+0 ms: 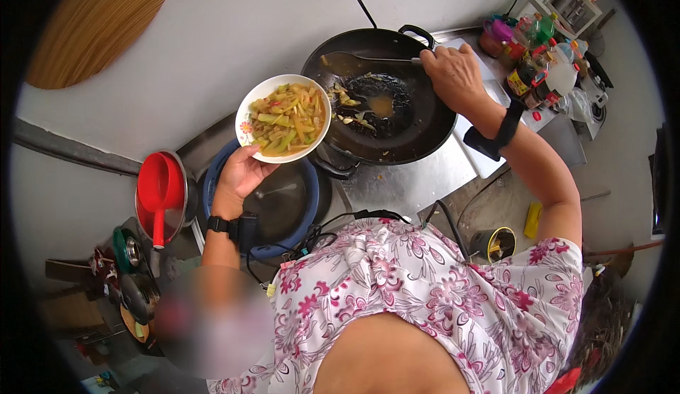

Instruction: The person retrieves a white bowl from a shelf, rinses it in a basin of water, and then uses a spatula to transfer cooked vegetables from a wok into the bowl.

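Note:
My left hand (244, 173) grips the near rim of a white bowl (243, 120) with a flower print. Cooked green vegetable strips (289, 120) in sauce fill the bowl, which is held up beside the wok's left edge. In my right hand (454, 73) is the handle of a spatula (340, 63), its dark blade resting inside the far left part of the black wok (419, 134). Some vegetable pieces (348, 99) and a little brownish liquid (381, 106) lie on the wok's bottom. The bowl hides part of the wok's left rim.
Below the bowl stands a blue-rimmed basin (313, 203) of water. A red dipper (161, 181) rests on metal bowls at left. Sauce bottles (531, 75) crowd the counter's right end, beyond a white cutting board (478, 155). A bin (494, 244) stands on the floor.

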`<action>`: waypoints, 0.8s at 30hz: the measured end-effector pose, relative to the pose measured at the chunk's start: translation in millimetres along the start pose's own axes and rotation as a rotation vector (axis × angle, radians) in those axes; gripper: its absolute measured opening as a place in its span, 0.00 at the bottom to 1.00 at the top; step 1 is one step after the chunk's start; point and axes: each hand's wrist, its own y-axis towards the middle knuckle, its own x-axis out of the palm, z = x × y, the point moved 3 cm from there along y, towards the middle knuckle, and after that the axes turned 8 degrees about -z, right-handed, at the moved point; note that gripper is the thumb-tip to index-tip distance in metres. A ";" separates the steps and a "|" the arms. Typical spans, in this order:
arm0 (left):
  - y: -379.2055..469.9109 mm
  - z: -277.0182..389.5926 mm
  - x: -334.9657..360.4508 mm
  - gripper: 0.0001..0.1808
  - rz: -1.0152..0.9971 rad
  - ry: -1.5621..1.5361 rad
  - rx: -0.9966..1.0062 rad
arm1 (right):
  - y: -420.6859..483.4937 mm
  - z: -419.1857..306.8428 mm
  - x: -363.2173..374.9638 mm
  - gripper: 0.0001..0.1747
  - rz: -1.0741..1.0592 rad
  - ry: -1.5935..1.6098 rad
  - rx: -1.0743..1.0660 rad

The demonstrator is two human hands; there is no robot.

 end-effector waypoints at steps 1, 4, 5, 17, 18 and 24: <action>-0.6 0.5 1.0 0.24 0.000 -0.002 0.003 | -0.4 -2.1 1.9 0.05 0.013 0.002 -0.006; -0.6 0.4 -2.1 0.24 -0.018 -0.014 -0.009 | -3.4 -6.5 4.5 0.06 0.032 0.010 -0.026; -1.3 0.8 -3.4 0.24 -0.020 -0.015 -0.010 | -6.1 -8.4 4.0 0.06 0.024 0.017 -0.032; -0.6 -0.6 2.6 0.25 -0.020 -0.015 -0.006 | -38.4 0.7 8.7 0.15 -0.256 0.270 -0.053; -0.9 -0.4 2.0 0.25 -0.021 -0.015 -0.006 | -39.0 1.6 13.2 0.16 -0.322 0.330 -0.019; -2.0 -0.7 1.9 0.25 -0.026 -0.017 -0.002 | -39.4 7.8 17.3 0.17 -0.330 0.286 -0.075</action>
